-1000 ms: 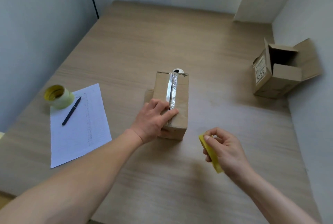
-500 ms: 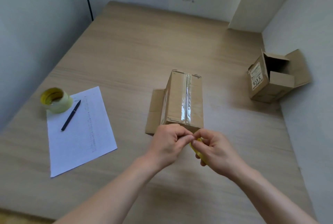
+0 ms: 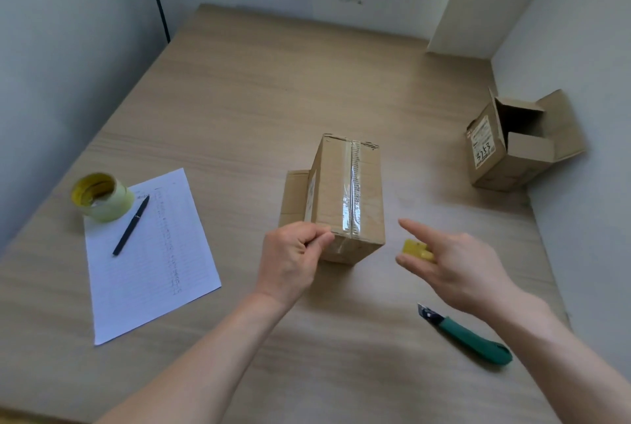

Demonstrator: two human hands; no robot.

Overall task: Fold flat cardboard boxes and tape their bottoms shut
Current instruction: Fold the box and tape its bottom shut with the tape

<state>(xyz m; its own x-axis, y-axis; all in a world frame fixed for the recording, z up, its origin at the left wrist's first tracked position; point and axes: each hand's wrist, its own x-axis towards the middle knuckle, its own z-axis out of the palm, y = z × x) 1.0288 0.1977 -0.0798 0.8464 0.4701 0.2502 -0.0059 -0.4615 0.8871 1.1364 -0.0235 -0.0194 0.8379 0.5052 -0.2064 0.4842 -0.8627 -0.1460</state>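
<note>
A brown cardboard box (image 3: 327, 184) stands mid-table with a strip of clear tape (image 3: 351, 198) running along its top seam and down the near face. One flap (image 3: 293, 194) lies flat on the table at its left. My left hand (image 3: 293, 259) has curled fingers, and its thumb and forefinger pinch the tape end at the box's near top edge. My right hand (image 3: 457, 263) hovers to the right of the box, apart from it. Its forefinger is straight, and a small yellow card (image 3: 415, 248) sits between thumb and fingers.
A green utility knife (image 3: 467, 335) lies near my right forearm. A yellow-cored tape roll (image 3: 102, 196) and a pen (image 3: 131, 225) rest on a sheet of paper (image 3: 150, 263) at the left. An open box (image 3: 495, 157) lies on its side by the right wall.
My left hand left the box top and pinched at the near end beside the right hand. The right hand has since drawn away to the right with the yellow card.
</note>
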